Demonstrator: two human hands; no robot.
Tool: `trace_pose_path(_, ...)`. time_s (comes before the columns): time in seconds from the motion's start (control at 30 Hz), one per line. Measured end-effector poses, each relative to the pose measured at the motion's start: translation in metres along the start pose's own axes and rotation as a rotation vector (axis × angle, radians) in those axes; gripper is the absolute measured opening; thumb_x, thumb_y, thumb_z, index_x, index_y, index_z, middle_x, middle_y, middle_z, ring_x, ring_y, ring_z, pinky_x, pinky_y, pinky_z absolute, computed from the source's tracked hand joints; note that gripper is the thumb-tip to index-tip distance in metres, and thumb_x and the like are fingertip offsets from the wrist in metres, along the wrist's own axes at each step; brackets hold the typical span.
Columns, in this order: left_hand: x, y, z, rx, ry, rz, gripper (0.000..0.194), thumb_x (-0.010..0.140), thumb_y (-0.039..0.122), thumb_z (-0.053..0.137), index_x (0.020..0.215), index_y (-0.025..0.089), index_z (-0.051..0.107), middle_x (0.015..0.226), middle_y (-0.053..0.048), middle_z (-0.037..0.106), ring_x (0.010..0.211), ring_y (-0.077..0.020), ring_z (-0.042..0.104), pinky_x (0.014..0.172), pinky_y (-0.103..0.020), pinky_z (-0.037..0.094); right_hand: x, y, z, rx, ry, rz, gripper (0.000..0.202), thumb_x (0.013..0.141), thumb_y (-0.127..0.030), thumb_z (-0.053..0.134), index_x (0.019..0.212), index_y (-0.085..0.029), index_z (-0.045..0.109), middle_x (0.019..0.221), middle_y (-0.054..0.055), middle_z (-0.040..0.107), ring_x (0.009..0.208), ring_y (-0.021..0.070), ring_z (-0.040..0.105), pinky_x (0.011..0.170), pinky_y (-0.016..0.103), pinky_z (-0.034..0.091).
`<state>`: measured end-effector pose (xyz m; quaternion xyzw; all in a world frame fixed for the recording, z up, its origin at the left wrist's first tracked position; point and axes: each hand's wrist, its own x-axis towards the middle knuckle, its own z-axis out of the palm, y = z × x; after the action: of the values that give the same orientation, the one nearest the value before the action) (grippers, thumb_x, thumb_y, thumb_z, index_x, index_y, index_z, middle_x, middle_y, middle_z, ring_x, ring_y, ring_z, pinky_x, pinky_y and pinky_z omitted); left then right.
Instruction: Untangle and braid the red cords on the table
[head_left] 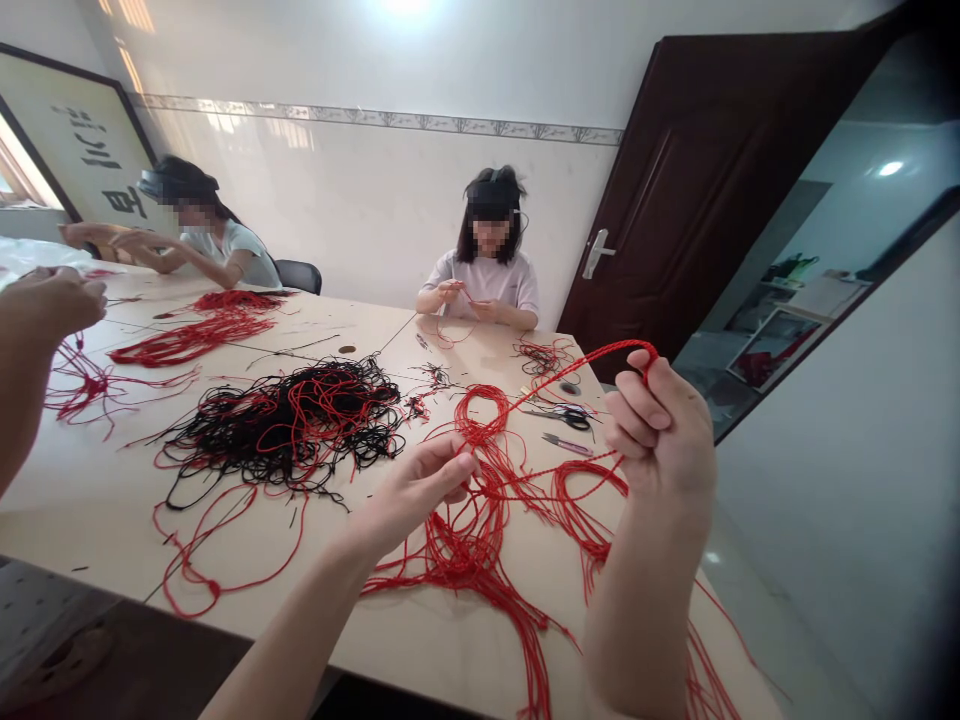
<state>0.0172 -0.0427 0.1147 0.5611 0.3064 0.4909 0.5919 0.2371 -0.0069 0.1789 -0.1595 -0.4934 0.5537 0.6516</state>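
Observation:
A red braided cord (564, 376) stretches between my two hands above the table. My left hand (431, 478) pinches it at the near end, close to a loop of red strands. Raised higher on the right, my right hand (660, 425) has its fingers curled round the cord, which bends over the top of the fist; another length runs from below that fist back toward the left hand. Beneath them lies a bundle of red cords (472, 560) with loose ends spreading forward. A second looped red bundle (581, 500) rests beside it, partly behind my right forearm.
Left of my hands is a tangled heap of black and red cord (289, 415). Black-handled scissors (574, 416) and a small pink-handled tool (567, 444) lie beyond the bundles. Two people (484, 250) sit across the table; another person's hand (56, 300) reaches in at left.

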Motion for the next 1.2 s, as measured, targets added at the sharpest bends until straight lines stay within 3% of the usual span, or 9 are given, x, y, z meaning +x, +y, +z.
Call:
trace_pose_path(0.23,-0.002,0.003,-0.001,0.22,-0.028,0.028,0.033,0.083,0.045,0.055,0.067,0.017,0.045,0.055,0.006,0.031,0.049,-0.0068,0.026,0.046,-0.022,0.019,-0.001,0.0,0.001,-0.012,0.003,-0.008,0.011,0.082,-0.032,0.061,0.084,-0.022,0.064,0.051,-0.009,0.015,0.041,0.0062,0.005,0.027,0.013,0.007)
trace_pose_path(0.47,-0.002,0.008,0.0,0.355,-0.036,0.128,0.033,0.085,0.04,0.054,0.065,0.014,0.053,0.063,0.0,0.049,0.059,-0.0096,0.042,0.055,-0.022,0.031,0.0,-0.001,0.002,-0.005,0.028,0.0,0.011,0.081,-0.032,0.06,0.082,-0.022,0.065,0.05,-0.009,0.016,0.042,0.0066,0.003,0.028,0.016,0.002)
trace_pose_path(0.67,0.001,0.007,0.001,0.257,-0.007,0.173,0.028,0.08,0.035,0.061,0.063,0.013,0.058,0.08,-0.003,0.047,0.072,-0.0114,0.045,0.062,-0.022,0.035,0.001,0.001,0.001,0.024,0.032,0.018,0.012,0.082,-0.03,0.06,0.084,-0.02,0.066,0.05,-0.009,0.018,0.042,0.0062,0.004,0.029,0.016,0.003)
trace_pose_path(0.83,-0.001,0.002,0.0,0.147,0.03,0.1,0.026,0.078,0.032,0.065,0.062,0.013,0.057,0.089,-0.004,0.051,0.074,-0.0104,0.049,0.064,-0.021,0.038,0.001,0.0,0.0,0.042,0.021,0.022,0.013,0.082,-0.031,0.061,0.084,-0.019,0.066,0.049,-0.009,0.018,0.041,0.0061,0.005,0.028,0.015,0.003)
trace_pose_path(0.93,-0.002,0.0,-0.001,0.087,0.012,0.05,0.019,0.081,0.03,0.062,0.072,0.013,0.06,0.085,-0.005,0.059,0.078,-0.0129,0.055,0.072,-0.025,0.042,0.001,0.0,0.0,0.03,0.022,0.022,0.012,0.081,-0.032,0.061,0.084,-0.02,0.066,0.049,-0.009,0.018,0.041,0.0063,0.004,0.028,0.015,0.003)
trace_pose_path(1.03,-0.002,-0.001,-0.001,0.03,-0.015,0.006,0.016,0.085,0.027,0.055,0.079,0.013,0.058,0.08,-0.006,0.064,0.074,-0.0133,0.058,0.07,-0.026,0.044,0.001,0.001,0.0,0.023,0.0,0.007,0.011,0.083,-0.031,0.06,0.084,-0.021,0.065,0.05,-0.009,0.016,0.041,0.0065,0.004,0.027,0.015,0.003)
trace_pose_path(1.2,-0.001,-0.003,-0.003,-0.078,-0.077,0.062,0.005,0.08,0.011,0.049,0.078,0.015,0.051,0.076,-0.005,0.067,0.077,-0.0155,0.06,0.076,-0.03,0.043,0.001,0.003,-0.001,-0.019,-0.039,0.006,0.014,0.086,-0.033,0.055,0.086,-0.022,0.063,0.052,-0.009,0.015,0.041,0.0068,0.004,0.028,0.014,0.006)
